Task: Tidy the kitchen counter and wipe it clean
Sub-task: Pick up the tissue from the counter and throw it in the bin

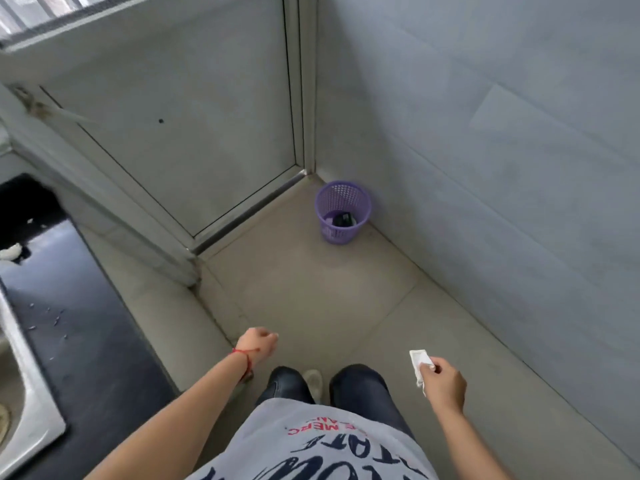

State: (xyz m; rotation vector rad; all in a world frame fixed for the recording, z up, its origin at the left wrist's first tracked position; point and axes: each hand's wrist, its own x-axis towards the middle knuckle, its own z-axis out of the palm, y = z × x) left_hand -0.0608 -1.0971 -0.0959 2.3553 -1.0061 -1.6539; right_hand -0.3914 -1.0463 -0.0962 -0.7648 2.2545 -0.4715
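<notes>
Person is standing on the tiled floor (311, 289), facing the corner where a door (180, 126) is meeting a grey wall (485, 150). Right hand (441, 381) is pinching a small white wrapper or folded paper scrap (419, 362) between thumb and curled fingers (428, 366), held out in front of the right leg. Left hand (258, 344) is hanging low with a red string bracelet (242, 356) on the wrist, fingers loosely curled, holding nothing that I can see; image is blurred there. Purple mesh waste basket (343, 211) is sitting on the floor in the corner, just beside the wall and near the door sill, well apart from both hands; something dark and something pale are lying inside, can't tell what. Black tabletop (69, 323) is running along the left edge, carrying scattered small scraps (52, 320) and a pale clump (10, 251). Steel sink rim (24, 393) is showing at the lower left.
</notes>
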